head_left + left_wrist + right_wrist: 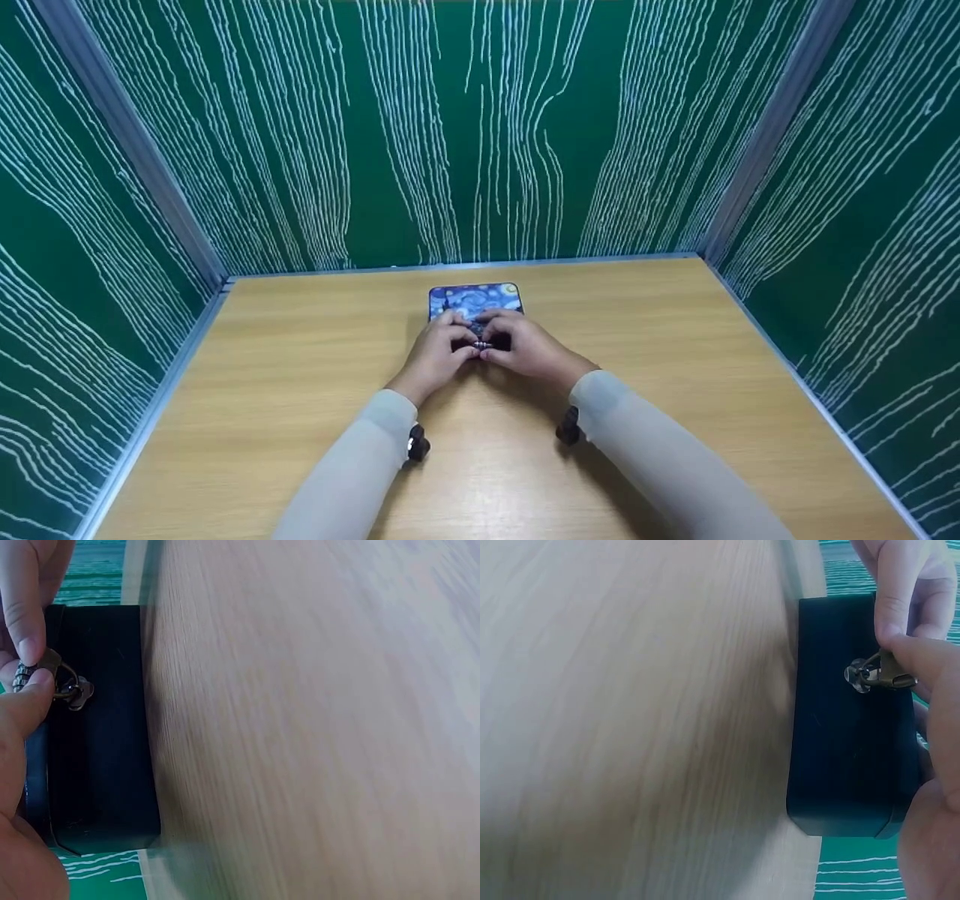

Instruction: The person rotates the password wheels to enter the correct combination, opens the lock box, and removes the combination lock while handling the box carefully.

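A small dark box (97, 765) with a blue swirling night-sky picture on its lid (476, 298) stands on the table. From the metal clasp (857, 676) on its front hangs a brass-toned combination padlock (895, 671), its shackle passing through the clasp. Number dials (22, 675) show on the lock in the left wrist view. My left hand (437, 351) pinches one end of the padlock between thumb and fingers. At the other end my right hand (534, 351) pinches it too, both thumbs near each other. The digits cannot be read.
The wooden table (300, 360) extends around the box. Green panels with wavy white lines (465, 135) stand at the back and both sides, joined by grey metal posts (150, 142). Dark wrist-worn devices (418, 444) sit below both sleeves.
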Demonstrator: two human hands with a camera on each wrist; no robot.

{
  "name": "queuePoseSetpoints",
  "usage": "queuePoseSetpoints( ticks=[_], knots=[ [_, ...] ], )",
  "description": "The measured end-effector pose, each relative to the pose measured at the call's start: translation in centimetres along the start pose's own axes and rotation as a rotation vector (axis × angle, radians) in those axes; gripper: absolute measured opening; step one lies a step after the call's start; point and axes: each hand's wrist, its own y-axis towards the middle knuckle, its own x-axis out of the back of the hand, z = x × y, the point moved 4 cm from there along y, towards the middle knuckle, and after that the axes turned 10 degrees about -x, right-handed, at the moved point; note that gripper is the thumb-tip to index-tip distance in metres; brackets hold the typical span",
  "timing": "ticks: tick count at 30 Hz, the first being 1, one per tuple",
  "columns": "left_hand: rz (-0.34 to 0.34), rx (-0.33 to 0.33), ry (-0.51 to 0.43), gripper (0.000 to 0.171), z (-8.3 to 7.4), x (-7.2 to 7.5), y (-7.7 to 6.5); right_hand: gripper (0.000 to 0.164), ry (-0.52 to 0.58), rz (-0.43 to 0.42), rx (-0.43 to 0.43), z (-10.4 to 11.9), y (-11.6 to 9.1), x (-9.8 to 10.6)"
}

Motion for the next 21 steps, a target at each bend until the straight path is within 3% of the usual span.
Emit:
queuePoseSetpoints(
  ticks=[7, 21],
  knots=[
    [-0.004, 0.007, -0.01, 0.01, -0.12, -0.06, -0.07, 0.009, -0.011, 0.003, -0.04, -0.24, 0.01, -0.2],
    [0.009, 0.007, 0.009, 0.009, -0.23, 0.05, 0.01, 0.007, 0.0, 0.013, -0.003, 0.0, -0.12, -0.03]
  ],
)
